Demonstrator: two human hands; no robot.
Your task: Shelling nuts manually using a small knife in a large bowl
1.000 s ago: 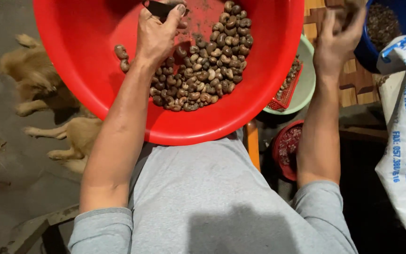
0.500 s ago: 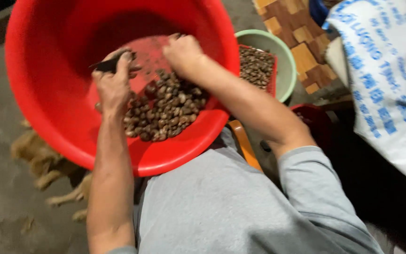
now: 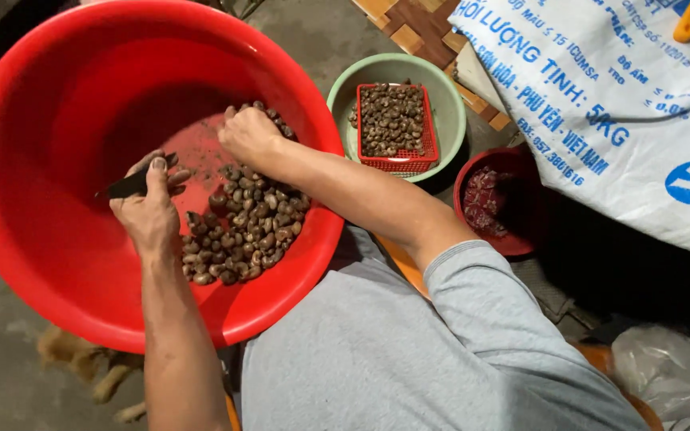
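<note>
Grey shirt (image 3: pixel 409 351) fills the near view, with the big red basin (image 3: pixel 57 239) resting against my lap. Inside it, my left hand (image 3: pixel 152 209) is curled around a dark knife (image 3: pixel 125 186), thumb pressed along the handle. A pile of brown nuts (image 3: pixel 245 227) lies beside it on the basin floor. My right hand (image 3: pixel 251 136) reaches across to the far edge of that pile, fingers bent down among the nuts; whether they have hold of one I cannot tell. Beyond the rim sits a green bowl (image 3: pixel 441 96) with a small red basket (image 3: pixel 393 128) of nuts. To its right lie a small red bowl (image 3: pixel 513 239) and a white printed sack (image 3: pixel 624 120).
</note>
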